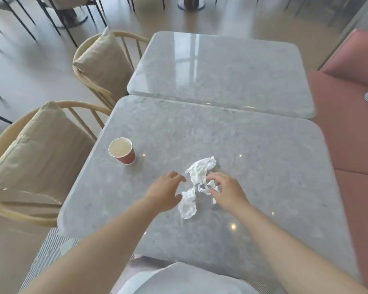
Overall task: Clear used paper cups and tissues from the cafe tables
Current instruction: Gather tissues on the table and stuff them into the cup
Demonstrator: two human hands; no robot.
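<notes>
Crumpled white tissues lie in the middle of the near grey marble table (263,166): a large wad (200,168) farther out, a smaller wad (187,205) nearer me, and small torn bits (210,186) on the right. My left hand (166,192) hovers open just left of the tissues, holding nothing. My right hand (225,189) has its fingertips curled on the small tissue bits. An empty red paper cup (122,150) stands upright toward the table's left side, well left of both hands.
A second marble table (221,66) butts against the far edge of the near one. Two wooden chairs with beige cushions (36,158) (102,64) stand on the left. A pink bench (348,134) runs along the right. A white rounded object (179,281) sits at the bottom edge.
</notes>
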